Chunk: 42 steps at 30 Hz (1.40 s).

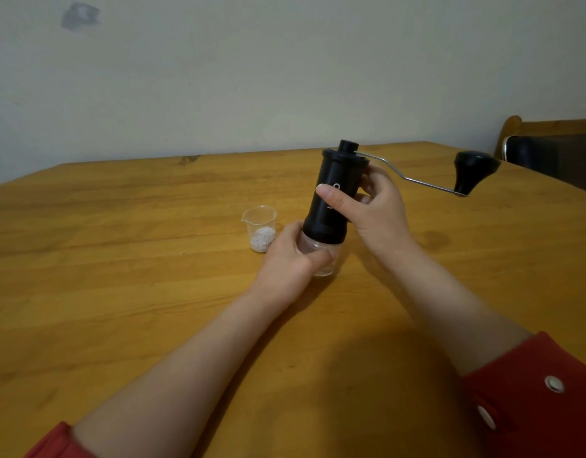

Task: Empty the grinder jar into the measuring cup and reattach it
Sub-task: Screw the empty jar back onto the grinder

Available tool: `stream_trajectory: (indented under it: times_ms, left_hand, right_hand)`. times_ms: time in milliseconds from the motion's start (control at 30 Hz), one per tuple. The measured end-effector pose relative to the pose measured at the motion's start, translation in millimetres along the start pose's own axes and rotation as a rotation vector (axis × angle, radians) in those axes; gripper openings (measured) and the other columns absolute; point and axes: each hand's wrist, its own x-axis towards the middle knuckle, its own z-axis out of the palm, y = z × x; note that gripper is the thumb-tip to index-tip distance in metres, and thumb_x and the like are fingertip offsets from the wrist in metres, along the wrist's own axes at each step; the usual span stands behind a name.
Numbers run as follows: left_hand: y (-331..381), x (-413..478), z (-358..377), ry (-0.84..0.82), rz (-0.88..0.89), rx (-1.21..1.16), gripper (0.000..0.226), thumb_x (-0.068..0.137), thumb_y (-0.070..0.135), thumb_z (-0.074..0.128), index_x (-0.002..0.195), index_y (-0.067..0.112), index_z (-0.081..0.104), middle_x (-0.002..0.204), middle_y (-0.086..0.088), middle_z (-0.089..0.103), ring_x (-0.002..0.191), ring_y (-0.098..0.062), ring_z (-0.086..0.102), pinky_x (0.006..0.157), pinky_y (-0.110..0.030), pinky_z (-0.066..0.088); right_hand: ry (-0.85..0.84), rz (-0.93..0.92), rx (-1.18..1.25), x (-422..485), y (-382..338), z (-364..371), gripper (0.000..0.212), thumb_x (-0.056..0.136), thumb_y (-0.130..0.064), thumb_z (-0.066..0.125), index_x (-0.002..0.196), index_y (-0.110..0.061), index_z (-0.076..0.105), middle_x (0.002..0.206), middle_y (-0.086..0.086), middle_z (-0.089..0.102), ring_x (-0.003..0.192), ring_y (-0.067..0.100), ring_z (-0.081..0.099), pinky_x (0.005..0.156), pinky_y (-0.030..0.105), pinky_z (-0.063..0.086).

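Observation:
A black hand grinder (334, 193) is held tilted above the table, its metal crank and black knob (473, 170) pointing right. My right hand (367, 213) grips the black body, thumb across the front. Below it sits the clear glass jar (321, 256), meeting the grinder's lower end; it looks empty. My left hand (291, 259) is wrapped around that jar. To the left, a small clear measuring cup (260, 228) with a spout stands upright on the table, holding a little whitish ground powder.
The wooden table (119, 276) spreads wide on all sides of the hands. A dark chair with a wooden frame (549, 150) stands past the table's far right corner. A pale wall runs behind the table.

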Motion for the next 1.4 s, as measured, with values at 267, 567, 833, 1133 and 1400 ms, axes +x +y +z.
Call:
stream_trajectory:
  times_ms: [267,567,833,1133,1400]
  left_hand:
    - [-1.9,0.6,1.6,0.066,0.026,0.070,0.062,0.069,0.032,0.086,0.123,0.025,0.058,0.109,0.011,0.069,0.101,-0.001,0.063,0.084,-0.019,0.048]
    - [-2.1,0.6,2.3,0.111,0.055,0.151,0.053,0.060,0.040,0.090,0.099,0.038,0.055,0.104,0.007,0.067,0.097,-0.008,0.064,0.083,-0.028,0.054]
    - [-2.3,-0.1,0.9,0.039,0.068,0.049,0.064,0.070,0.027,0.084,0.122,0.024,0.048,0.107,0.005,0.064,0.098,-0.009,0.064,0.083,-0.027,0.051]
    - [-5.9,2.5,1.6,0.076,0.083,0.038,0.072,0.069,0.025,0.086,0.130,0.025,0.046,0.108,0.009,0.065,0.100,-0.003,0.064,0.082,-0.019,0.050]
    - [-5.7,2.1,3.2,0.117,0.127,0.075,0.083,0.060,0.028,0.092,0.129,0.030,0.045,0.110,0.018,0.060,0.099,0.011,0.058,0.077,-0.002,0.046]
  right_hand:
    - [-0.023,-0.007,-0.014,-0.9,-0.3,0.4,0.043,0.063,-0.047,0.084,0.099,-0.034,0.064,0.101,-0.006,0.071,0.097,0.013,0.069,0.083,0.038,0.059]
    - [-0.060,-0.015,0.008,-3.4,-3.5,3.5,0.045,0.062,-0.047,0.083,0.101,-0.035,0.062,0.105,-0.005,0.070,0.100,0.012,0.068,0.084,0.037,0.059]
    - [-0.079,-0.030,0.009,-4.0,-3.8,3.4,0.041,0.069,-0.031,0.086,0.102,-0.032,0.062,0.105,-0.004,0.070,0.100,0.013,0.067,0.085,0.036,0.058]
    - [-0.074,-0.045,-0.008,-3.8,-1.8,4.3,0.047,0.061,-0.048,0.084,0.101,-0.037,0.063,0.105,-0.007,0.071,0.100,0.010,0.068,0.086,0.037,0.058]
    - [-0.135,-0.070,-0.026,-5.6,-2.2,6.0,0.042,0.061,-0.051,0.083,0.097,-0.049,0.062,0.099,-0.032,0.068,0.101,0.001,0.065,0.084,0.024,0.055]
